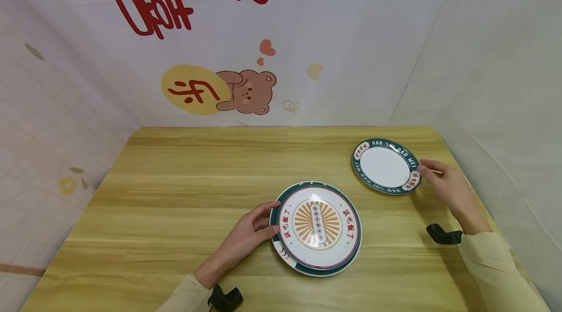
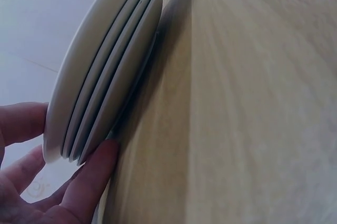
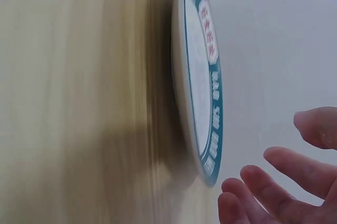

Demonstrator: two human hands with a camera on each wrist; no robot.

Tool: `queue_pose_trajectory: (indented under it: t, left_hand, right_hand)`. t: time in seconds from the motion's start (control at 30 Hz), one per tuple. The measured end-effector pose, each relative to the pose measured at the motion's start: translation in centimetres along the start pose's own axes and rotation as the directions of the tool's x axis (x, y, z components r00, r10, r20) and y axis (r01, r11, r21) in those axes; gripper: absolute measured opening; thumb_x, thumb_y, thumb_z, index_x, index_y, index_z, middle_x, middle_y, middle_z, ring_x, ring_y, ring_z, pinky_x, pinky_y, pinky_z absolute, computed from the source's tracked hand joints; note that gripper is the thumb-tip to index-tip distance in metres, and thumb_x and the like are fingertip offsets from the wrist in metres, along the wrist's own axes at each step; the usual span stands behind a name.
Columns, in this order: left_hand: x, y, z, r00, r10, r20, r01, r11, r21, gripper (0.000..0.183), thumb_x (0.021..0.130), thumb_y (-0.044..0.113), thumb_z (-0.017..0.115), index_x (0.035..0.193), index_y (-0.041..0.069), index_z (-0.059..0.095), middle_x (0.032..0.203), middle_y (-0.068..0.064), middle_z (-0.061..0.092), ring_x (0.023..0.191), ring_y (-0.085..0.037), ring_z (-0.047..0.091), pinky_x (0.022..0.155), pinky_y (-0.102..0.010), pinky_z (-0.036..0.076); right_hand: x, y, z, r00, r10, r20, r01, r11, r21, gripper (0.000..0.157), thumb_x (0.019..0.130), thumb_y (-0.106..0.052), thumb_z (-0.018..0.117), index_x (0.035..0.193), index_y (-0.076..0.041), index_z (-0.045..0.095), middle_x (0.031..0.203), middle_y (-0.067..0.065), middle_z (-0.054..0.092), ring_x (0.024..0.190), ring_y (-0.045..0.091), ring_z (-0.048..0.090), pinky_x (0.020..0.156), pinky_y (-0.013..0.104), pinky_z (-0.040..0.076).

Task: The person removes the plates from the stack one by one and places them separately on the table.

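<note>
A stack of several round plates (image 1: 317, 228) sits near the front middle of the table; the top one is white with an orange sunburst and a dark green rim. My left hand (image 1: 248, 234) holds the stack by its left edge. In the left wrist view, fingers lie on either side of the stacked plates (image 2: 105, 76), one low by the bottom plate. Farther back on the right lies a single white plate (image 1: 386, 165) with a green lettered rim. Beside its right edge is my right hand (image 1: 448, 190); in the right wrist view its loose fingers (image 3: 289, 192) stand apart from the plate (image 3: 200, 87).
The wooden table (image 1: 175, 195) has rounded back corners. A white cloth backdrop (image 1: 351, 24) with red lettering and a bear hangs behind it, and a pale cloth (image 1: 513, 107) borders the right side. Black devices (image 1: 443, 235) are worn at both wrists.
</note>
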State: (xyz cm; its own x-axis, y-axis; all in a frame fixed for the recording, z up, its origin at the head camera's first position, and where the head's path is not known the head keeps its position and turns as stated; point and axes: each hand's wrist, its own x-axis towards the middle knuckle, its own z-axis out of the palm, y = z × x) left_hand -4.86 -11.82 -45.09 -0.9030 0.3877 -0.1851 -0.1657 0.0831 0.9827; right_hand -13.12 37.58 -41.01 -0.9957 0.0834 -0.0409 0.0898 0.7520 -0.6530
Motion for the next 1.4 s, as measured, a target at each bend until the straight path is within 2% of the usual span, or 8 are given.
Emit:
queue_pose_trajectory:
  t: [0.13, 0.3, 0.4, 0.5, 0.57, 0.73, 0.9, 1.4]
  left_hand:
    - [0.0, 0.0, 0.1, 1.000, 0.007, 0.000, -0.007, 1.000, 0.001, 0.058, 0.098, 0.012, 0.072, 0.152, 0.013, 0.050, 0.146, -0.020, 0.052, 0.119, -0.028, 0.065, 0.091, -0.022, 0.052]
    - [0.0, 0.0, 0.2, 1.000, 0.005, -0.009, -0.005, 1.000, -0.001, 0.058, 0.098, 0.012, 0.072, 0.152, 0.013, 0.050, 0.144, -0.020, 0.053, 0.118, -0.028, 0.066, 0.091, -0.022, 0.053]
    - [0.0, 0.0, 0.2, 1.000, 0.002, -0.012, -0.002, 1.000, -0.003, 0.058, 0.098, 0.012, 0.072, 0.152, 0.013, 0.051, 0.143, -0.020, 0.054, 0.118, -0.028, 0.066, 0.090, -0.023, 0.053]
    - [0.0, 0.0, 0.2, 1.000, 0.001, -0.012, -0.001, 1.000, -0.003, 0.058, 0.098, 0.012, 0.072, 0.151, 0.013, 0.051, 0.142, -0.020, 0.054, 0.118, -0.028, 0.066, 0.091, -0.023, 0.053]
    - [0.0, 0.0, 0.2, 1.000, 0.001, -0.012, -0.001, 1.000, -0.004, 0.058, 0.098, 0.012, 0.072, 0.151, 0.012, 0.051, 0.141, -0.020, 0.055, 0.118, -0.028, 0.066, 0.091, -0.022, 0.053]
    - [0.0, 0.0, 0.2, 1.000, 0.003, -0.011, -0.003, 1.000, -0.008, 0.058, 0.098, 0.011, 0.072, 0.152, 0.012, 0.051, 0.142, -0.021, 0.054, 0.118, -0.028, 0.066, 0.091, -0.023, 0.053]
    - [0.0, 0.0, 0.2, 1.000, 0.002, -0.015, -0.002, 1.000, -0.003, 0.058, 0.098, 0.011, 0.072, 0.152, 0.012, 0.051, 0.140, -0.021, 0.055, 0.118, -0.028, 0.066, 0.091, -0.023, 0.053]
    - [0.1, -0.1, 0.1, 1.000, -0.005, -0.011, 0.005, 1.000, -0.008, 0.058, 0.098, 0.013, 0.073, 0.152, 0.013, 0.051, 0.140, -0.020, 0.055, 0.117, -0.027, 0.066, 0.091, -0.022, 0.052]
  right_hand:
    - [-1.1, -1.1, 0.4, 0.998, -0.063, -0.023, 0.063, 0.998, 0.004, 0.056, 0.109, -0.038, 0.050, 0.145, 0.004, 0.055, 0.138, 0.035, 0.056, 0.123, 0.054, 0.056, 0.073, 0.020, 0.044]
    - [-2.3, -2.8, 0.9, 0.989, -0.146, -0.037, 0.145, 0.989, -0.014, 0.051, 0.109, -0.037, 0.052, 0.142, 0.002, 0.059, 0.134, 0.032, 0.062, 0.120, 0.054, 0.059, 0.084, 0.038, 0.052]
    - [-3.0, -3.6, 1.4, 0.983, -0.179, -0.049, 0.179, 0.984, -0.010, 0.049, 0.109, -0.034, 0.054, 0.141, 0.001, 0.060, 0.128, 0.029, 0.066, 0.116, 0.052, 0.063, 0.084, 0.026, 0.052]
    - [-3.7, -4.2, 1.9, 0.978, -0.200, -0.052, 0.200, 0.980, -0.003, 0.047, 0.108, -0.033, 0.055, 0.141, 0.000, 0.061, 0.127, 0.025, 0.066, 0.115, 0.048, 0.064, 0.079, 0.004, 0.041]
    - [-4.1, -4.6, 2.3, 0.975, -0.217, -0.053, 0.218, 0.976, 0.010, 0.045, 0.108, -0.032, 0.056, 0.140, 0.000, 0.062, 0.128, 0.024, 0.065, 0.115, 0.044, 0.064, 0.079, 0.000, 0.038]
    - [-4.9, -5.5, 3.1, 0.959, -0.276, -0.062, 0.278, 0.960, 0.029, 0.039, 0.107, -0.026, 0.060, 0.136, -0.001, 0.065, 0.129, 0.022, 0.065, 0.111, 0.010, 0.063, 0.083, -0.002, 0.039]
    - [-5.7, -6.4, 3.9, 0.944, -0.322, -0.070, 0.325, 0.945, 0.037, 0.035, 0.105, -0.023, 0.063, 0.133, -0.002, 0.068, 0.127, 0.019, 0.068, 0.104, -0.022, 0.047, 0.085, -0.001, 0.040]
    - [-7.8, -8.5, 6.9, 0.934, -0.358, 0.008, 0.357, 0.932, 0.064, 0.028, 0.104, -0.016, 0.066, 0.128, -0.004, 0.071, 0.119, 0.009, 0.074, 0.107, 0.013, 0.068, 0.087, 0.006, 0.047]
